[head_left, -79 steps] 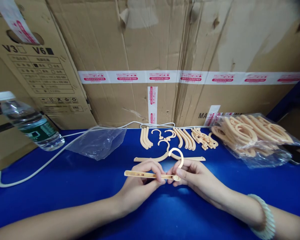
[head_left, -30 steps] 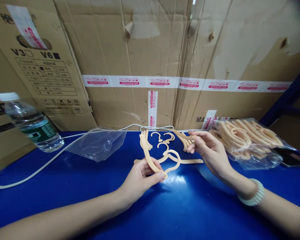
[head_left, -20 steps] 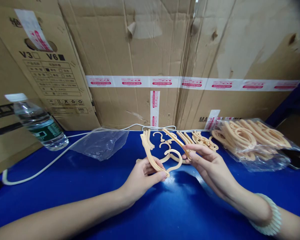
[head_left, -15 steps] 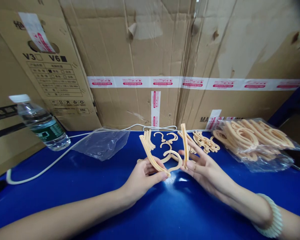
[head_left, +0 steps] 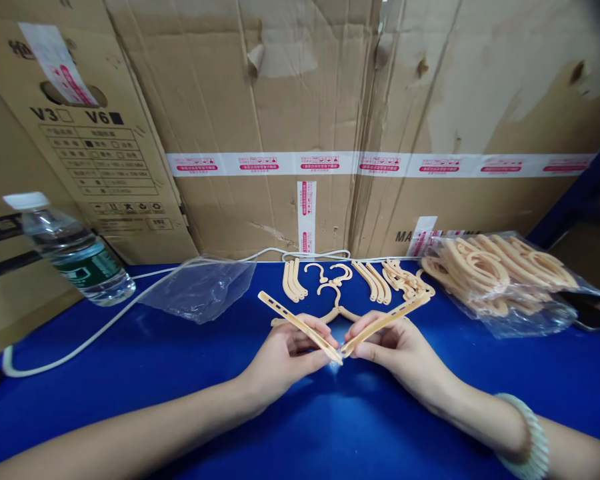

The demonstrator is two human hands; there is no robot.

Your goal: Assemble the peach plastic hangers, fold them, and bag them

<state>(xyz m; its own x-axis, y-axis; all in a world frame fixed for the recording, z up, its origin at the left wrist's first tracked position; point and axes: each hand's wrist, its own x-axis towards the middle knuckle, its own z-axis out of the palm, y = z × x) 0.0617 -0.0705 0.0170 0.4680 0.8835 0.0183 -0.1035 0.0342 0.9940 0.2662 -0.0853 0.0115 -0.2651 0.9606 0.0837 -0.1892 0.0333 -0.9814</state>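
Note:
My left hand [head_left: 293,347] is closed on a beige hanger arm [head_left: 295,322] with slots along it, which slants up to the left. My right hand [head_left: 397,343] pinches a second beige hanger arm [head_left: 387,325], slanting up to the right. The lower ends of both arms come together between my fingertips; whether they are joined I cannot tell. Just behind my hands lies a hanger with a hook [head_left: 330,293] and two spread arms, partly covered by my fingers.
Loose hanger arms [head_left: 293,280], two hooks [head_left: 341,273] and a pile of small beige pieces [head_left: 407,279] lie behind. A plastic bag of hanger parts [head_left: 500,273] sits right. An empty clear bag [head_left: 200,290], a water bottle [head_left: 75,250] and a white cable [head_left: 55,365] are left.
My right hand has brought its hanger arm in to the left one and tilted it to the right. The left arm has tipped lower, and the hook between my hands is out of sight.

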